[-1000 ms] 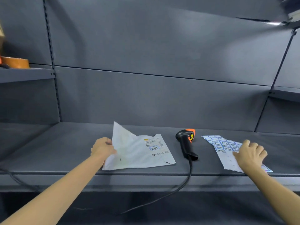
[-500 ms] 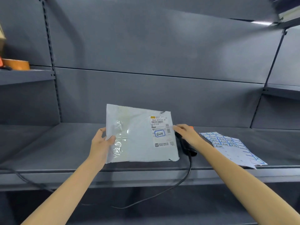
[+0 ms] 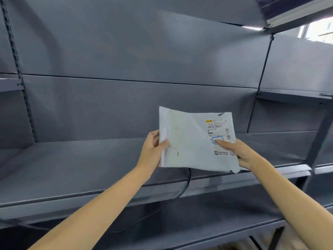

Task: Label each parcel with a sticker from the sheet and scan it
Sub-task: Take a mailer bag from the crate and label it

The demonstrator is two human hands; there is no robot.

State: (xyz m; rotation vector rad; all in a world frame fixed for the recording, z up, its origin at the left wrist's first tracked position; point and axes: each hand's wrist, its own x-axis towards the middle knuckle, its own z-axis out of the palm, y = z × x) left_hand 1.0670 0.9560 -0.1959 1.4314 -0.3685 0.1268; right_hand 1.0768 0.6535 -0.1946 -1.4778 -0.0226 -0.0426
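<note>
**Parcel held up in both hands above the shelf**

Head view: a white plastic mailer parcel (image 3: 194, 139) is held up off the grey metal shelf (image 3: 72, 168), its printed face toward the camera and tilted slightly. The left hand (image 3: 153, 150) grips the parcel's left edge, thumb curled over the front and the other fingers behind it. The right hand (image 3: 239, 153) holds the lower right corner, its fingers wrapped behind the edge while the thumb lies flat across the front.

Under the tip of that thumb sits a blue-bordered sticker (image 3: 217, 138), partly covered, with handwriting too small to read. Just above the thumb is the printed shipping label (image 3: 217, 126) with barcodes and a yellow logo; below the thumb, a small square logo with two lines of text. Near the left thumb the plastic is creased and shiny, and a small dark mark shows a little below it.

Beneath the parcel's bottom edge, between the two wrists, a black cable (image 3: 187, 184) drops over the shelf's front lip and curves down toward the lower level. What it runs to is hidden behind the parcel.
</note>
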